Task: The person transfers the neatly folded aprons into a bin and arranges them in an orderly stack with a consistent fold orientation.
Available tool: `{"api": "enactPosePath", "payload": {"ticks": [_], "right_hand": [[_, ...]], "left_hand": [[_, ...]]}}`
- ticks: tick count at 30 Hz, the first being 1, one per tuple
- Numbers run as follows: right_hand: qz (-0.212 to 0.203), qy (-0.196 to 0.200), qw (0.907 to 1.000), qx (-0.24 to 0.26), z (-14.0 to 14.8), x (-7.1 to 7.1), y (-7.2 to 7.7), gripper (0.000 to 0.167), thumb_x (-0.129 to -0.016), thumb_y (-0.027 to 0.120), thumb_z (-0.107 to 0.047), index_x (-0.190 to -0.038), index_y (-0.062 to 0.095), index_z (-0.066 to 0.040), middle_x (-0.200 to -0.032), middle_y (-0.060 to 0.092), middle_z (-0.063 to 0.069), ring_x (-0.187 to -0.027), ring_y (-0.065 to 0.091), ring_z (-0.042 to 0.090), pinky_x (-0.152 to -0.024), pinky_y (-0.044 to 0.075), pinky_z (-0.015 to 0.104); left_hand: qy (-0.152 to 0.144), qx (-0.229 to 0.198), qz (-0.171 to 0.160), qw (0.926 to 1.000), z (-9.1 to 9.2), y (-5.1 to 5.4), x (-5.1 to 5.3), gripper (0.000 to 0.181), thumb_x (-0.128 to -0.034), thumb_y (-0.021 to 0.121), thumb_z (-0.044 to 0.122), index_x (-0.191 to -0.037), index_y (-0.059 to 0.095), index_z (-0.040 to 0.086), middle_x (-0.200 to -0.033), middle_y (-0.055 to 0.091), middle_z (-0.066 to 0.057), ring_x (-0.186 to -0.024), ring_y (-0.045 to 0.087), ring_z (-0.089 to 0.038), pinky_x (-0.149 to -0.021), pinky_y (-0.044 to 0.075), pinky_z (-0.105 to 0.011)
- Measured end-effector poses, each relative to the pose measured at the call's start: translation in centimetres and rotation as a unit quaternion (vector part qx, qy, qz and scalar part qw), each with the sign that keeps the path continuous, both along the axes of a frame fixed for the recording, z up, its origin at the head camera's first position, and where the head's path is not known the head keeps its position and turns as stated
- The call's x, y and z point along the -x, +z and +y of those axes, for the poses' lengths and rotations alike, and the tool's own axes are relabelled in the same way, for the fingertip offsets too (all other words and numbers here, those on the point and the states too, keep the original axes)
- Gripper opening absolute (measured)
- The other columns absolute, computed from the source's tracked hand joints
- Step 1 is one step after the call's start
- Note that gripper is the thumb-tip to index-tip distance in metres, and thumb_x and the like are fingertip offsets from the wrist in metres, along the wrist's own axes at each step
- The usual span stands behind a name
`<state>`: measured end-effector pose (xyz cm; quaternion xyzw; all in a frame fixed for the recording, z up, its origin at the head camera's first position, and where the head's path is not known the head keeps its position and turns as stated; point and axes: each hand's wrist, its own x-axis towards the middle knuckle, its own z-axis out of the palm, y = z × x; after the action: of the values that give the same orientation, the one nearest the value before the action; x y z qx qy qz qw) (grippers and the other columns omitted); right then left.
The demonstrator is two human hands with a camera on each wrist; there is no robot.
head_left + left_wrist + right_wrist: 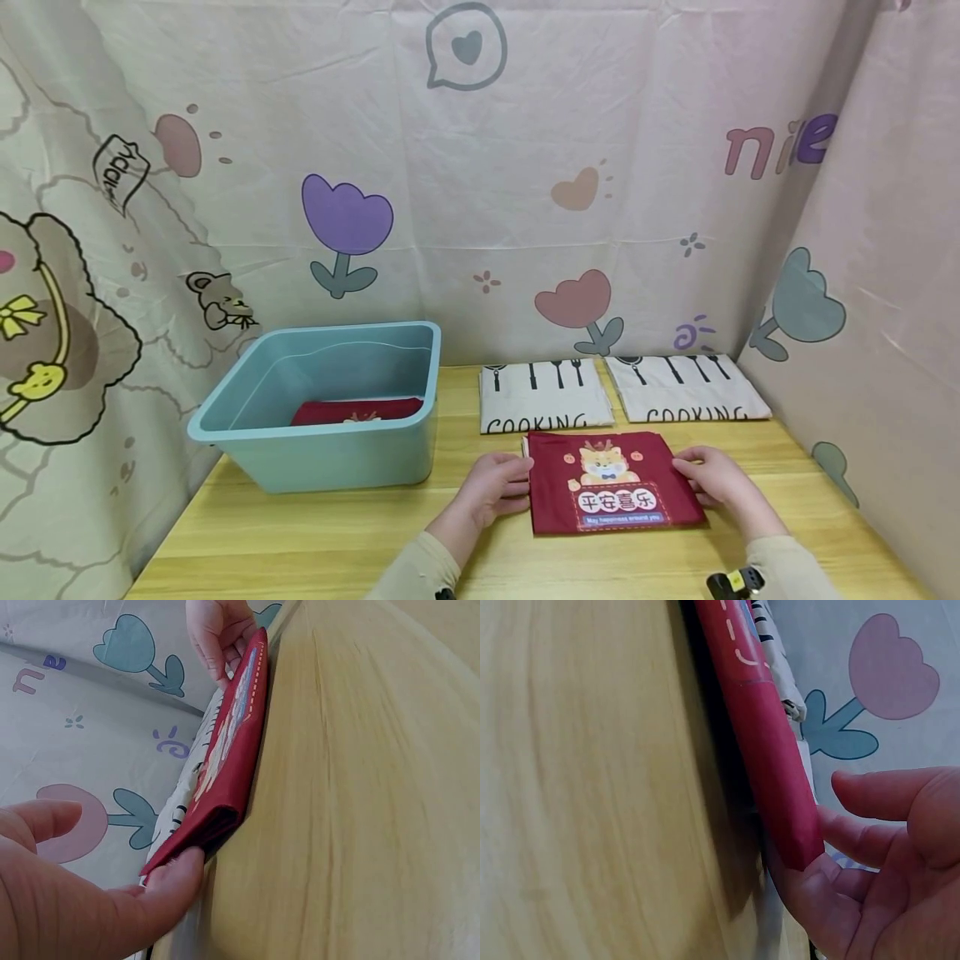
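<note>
Between my two hands is a folded dark red cloth (555, 492), printed with a cartoon animal and lettering. At its left end my left hand (491, 490) touches the edge; in the left wrist view its fingertips are under the fold and the thumb stands apart. My right hand (716, 479) is at the other end. From the right wrist view, those fingers reach under the cloth's corner (776, 772), with the thumb raised clear of it. A dark shadow lies beneath the cloth; whether it is lifted, I cannot tell.
Two folded white cloths (543, 400) with COOKING lettering lie side by side along the back of the wooden table (315, 542). At the left stands a light blue plastic bin (337, 458) with another red cloth (322, 412) inside. A printed curtain (480, 167) hangs behind.
</note>
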<state>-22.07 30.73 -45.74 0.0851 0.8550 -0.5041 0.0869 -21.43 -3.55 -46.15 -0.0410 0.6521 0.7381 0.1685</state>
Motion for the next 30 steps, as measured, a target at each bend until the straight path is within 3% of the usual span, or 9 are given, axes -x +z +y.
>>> {"api": "enactPosePath", "payload": {"ticks": [7, 19, 26, 30], "right_hand": [[0.002, -0.010, 0.9986, 0.053, 0.3, 0.1, -0.6, 0.034, -0.100, 0.050, -0.004, -0.122, 0.045, 0.022, -0.076, 0.064, 0.005, -0.065, 0.063, 0.016, -0.059, 0.057, 0.034], [0.013, -0.003, 0.9964, 0.083, -0.1, 0.2, -0.9, 0.039, -0.096, 0.056, -0.002, -0.124, 0.043, 0.021, -0.082, 0.067, 0.007, -0.069, 0.066, 0.021, -0.060, 0.058, 0.037], [0.004, -0.007, 0.9935, 0.113, -0.4, 0.2, -0.7, 0.045, -0.097, 0.057, -0.004, -0.130, 0.041, 0.021, -0.082, 0.065, 0.006, -0.071, 0.064, 0.019, -0.063, 0.058, 0.036], [-0.004, 0.022, 0.9842, 0.175, -0.2, 0.1, -0.6, 0.048, -0.097, 0.055, -0.002, -0.132, 0.037, 0.026, -0.086, 0.068, 0.007, -0.075, 0.067, 0.018, -0.067, 0.059, 0.037]], "left_hand": [[0.013, 0.008, 0.002, 0.9999, 0.6, -0.4, 0.3, 0.059, -0.0928, 0.066, 0.010, -0.135, 0.038, -0.020, -0.110, 0.063, -0.022, -0.094, 0.067, -0.031, -0.079, 0.058, -0.043], [0.026, 0.077, 0.065, 0.9946, 1.3, -1.6, 0.6, 0.041, -0.0835, 0.067, -0.007, -0.124, 0.058, -0.012, -0.084, 0.063, -0.008, -0.065, 0.065, -0.015, -0.056, 0.058, -0.031], [0.051, 0.093, 0.065, 0.9922, 1.2, -1.3, 0.7, 0.049, -0.0811, 0.065, -0.010, -0.129, 0.057, -0.007, -0.085, 0.060, -0.008, -0.066, 0.060, -0.015, -0.050, 0.055, -0.029], [0.059, 0.097, 0.066, 0.9914, 0.8, -0.9, 0.8, 0.050, -0.0828, 0.065, -0.009, -0.132, 0.056, -0.006, -0.086, 0.059, -0.008, -0.069, 0.059, -0.016, -0.053, 0.055, -0.030]]}}
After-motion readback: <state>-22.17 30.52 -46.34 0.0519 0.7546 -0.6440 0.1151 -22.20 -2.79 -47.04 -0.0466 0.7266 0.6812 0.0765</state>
